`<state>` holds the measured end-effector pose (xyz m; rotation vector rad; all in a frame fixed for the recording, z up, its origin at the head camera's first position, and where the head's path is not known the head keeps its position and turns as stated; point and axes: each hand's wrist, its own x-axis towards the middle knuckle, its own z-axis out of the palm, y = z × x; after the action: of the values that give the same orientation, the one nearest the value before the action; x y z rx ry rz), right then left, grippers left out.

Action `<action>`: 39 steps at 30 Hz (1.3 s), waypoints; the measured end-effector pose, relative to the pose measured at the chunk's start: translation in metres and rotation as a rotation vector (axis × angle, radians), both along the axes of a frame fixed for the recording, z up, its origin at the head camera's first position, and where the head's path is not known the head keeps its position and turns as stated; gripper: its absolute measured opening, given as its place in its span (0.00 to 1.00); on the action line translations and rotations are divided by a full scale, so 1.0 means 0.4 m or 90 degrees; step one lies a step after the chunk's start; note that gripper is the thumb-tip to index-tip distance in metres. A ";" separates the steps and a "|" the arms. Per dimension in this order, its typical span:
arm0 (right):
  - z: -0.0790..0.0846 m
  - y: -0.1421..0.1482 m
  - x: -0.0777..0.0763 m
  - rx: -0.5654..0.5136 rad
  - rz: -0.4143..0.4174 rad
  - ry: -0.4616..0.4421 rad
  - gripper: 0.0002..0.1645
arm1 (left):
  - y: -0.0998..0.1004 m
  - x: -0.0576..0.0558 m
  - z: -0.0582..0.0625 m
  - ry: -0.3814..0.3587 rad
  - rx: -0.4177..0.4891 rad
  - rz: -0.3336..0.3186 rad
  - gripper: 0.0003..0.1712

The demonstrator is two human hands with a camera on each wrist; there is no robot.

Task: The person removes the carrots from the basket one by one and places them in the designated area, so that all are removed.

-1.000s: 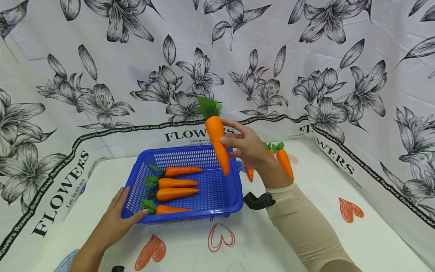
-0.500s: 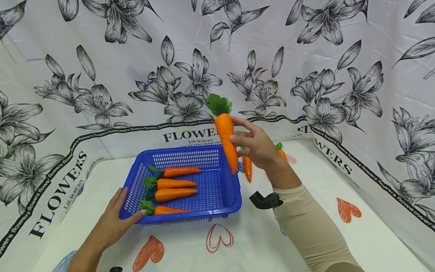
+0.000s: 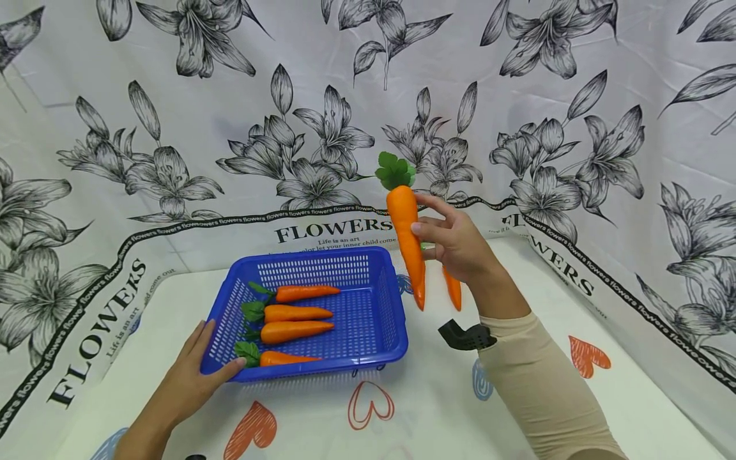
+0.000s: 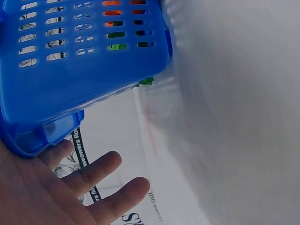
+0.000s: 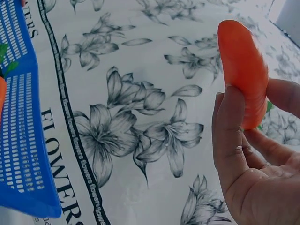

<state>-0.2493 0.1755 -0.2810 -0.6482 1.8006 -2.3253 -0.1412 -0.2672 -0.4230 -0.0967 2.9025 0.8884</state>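
Observation:
My right hand [image 3: 460, 246] pinches an orange carrot [image 3: 404, 223] with green leaves, held upright, leaves up, to the right of the blue basket [image 3: 345, 365]. Seen from the right wrist, the carrot [image 5: 241, 65] sits between thumb and fingers. My left hand [image 3: 186, 370] rests at the basket's left front corner, thumb on the rim. In the left wrist view its fingers [image 4: 117, 201] stretch out straight and spread beside the basket wall [image 4: 84, 84]. Inside the basket several carrots [image 3: 296, 330] lie in a row, leaves toward the left.
Another carrot [image 3: 452, 291] lies on the white tablecloth [image 3: 425, 409], partly hidden by my right hand. One more carrot tip [image 3: 421, 299] shows just below the held carrot. A flower-printed cloth [image 3: 322, 128] hangs behind the table. A black curved mount [image 3: 468, 335] sits at my right wrist.
My right hand has moved right with the carrot, from over the basket's right side to beyond it. The left hand and basket stay in place.

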 end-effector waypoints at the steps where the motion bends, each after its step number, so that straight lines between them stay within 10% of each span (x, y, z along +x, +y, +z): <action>1: 0.000 0.005 -0.001 -0.005 -0.003 -0.002 0.33 | 0.000 0.000 0.000 -0.001 -0.003 0.000 0.61; 39: -0.018 0.244 -0.033 -0.072 -0.082 0.013 0.34 | -0.004 -0.002 -0.005 0.005 0.006 -0.005 0.60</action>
<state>-0.2625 0.2730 -0.2884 -0.5889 1.7797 -2.5283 -0.1419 -0.2687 -0.4249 -0.0818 2.9040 0.9045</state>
